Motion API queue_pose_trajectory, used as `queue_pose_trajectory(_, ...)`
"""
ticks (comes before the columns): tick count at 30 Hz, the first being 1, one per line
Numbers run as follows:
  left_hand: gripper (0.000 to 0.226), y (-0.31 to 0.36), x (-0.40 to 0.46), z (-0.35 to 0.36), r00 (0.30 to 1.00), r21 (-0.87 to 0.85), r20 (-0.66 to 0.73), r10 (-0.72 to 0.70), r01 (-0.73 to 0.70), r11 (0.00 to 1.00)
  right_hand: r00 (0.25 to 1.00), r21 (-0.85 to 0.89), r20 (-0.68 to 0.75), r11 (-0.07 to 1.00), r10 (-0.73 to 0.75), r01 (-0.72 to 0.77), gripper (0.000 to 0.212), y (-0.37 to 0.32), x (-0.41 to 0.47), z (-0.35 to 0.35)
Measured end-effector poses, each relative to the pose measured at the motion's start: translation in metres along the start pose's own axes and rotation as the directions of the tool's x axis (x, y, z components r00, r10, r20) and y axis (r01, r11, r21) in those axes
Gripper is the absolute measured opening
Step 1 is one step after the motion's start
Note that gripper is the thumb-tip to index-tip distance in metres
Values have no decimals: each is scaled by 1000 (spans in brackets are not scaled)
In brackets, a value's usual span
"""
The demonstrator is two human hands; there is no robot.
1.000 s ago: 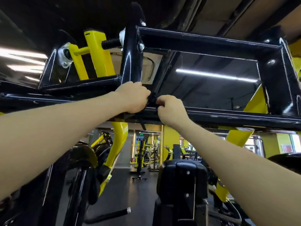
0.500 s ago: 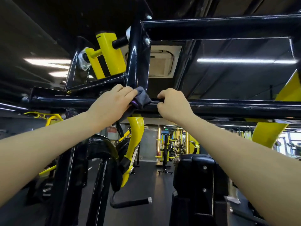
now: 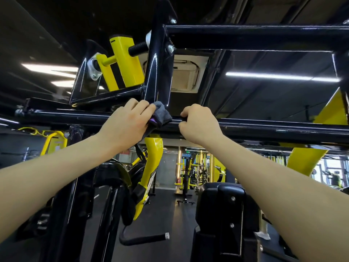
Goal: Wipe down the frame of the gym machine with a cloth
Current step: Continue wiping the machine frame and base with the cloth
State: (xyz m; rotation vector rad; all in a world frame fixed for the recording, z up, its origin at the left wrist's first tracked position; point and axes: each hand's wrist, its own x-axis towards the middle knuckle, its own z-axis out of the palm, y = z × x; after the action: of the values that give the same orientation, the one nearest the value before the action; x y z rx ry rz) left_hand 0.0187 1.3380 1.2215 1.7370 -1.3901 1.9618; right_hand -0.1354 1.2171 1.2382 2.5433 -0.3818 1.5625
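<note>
Left hand (image 3: 130,121) presses grey cloth (image 3: 160,114) on black crossbar (image 3: 264,125); right hand (image 3: 198,123) grips it

— Any text readable?
— None from where I stand. There's a sticker on the yellow arm (image 3: 153,165) of the machine in front of me, print too small and blurred.
— Signs behind?
— Nothing legible.

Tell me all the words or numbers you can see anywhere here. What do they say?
I cannot read any words or numbers here.
The sticker on the yellow arm has print, but it is too small and blurred.
The green sign far at the back is too small to read.
The grey cloth in the left hand shows a purple tag, with no letters I can see.
</note>
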Motion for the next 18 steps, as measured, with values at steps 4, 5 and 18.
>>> queue_pose_trajectory(4,44,0,0,1,999,21,-49,15,-14,1000,1000,-14,-12,1000,3,-3,29,0,1,1)
queue_pose_trajectory(5,43,0,-1,2,998,16,-57,11,-10,1000,1000,-18,-17,1000,6,-6,29,0,1,1)
queue_pose_trajectory(18,17,-45,23,3,910,-100,209,-357,383,918,989,-142,-130,986,73,-91,25,-10,5,9)
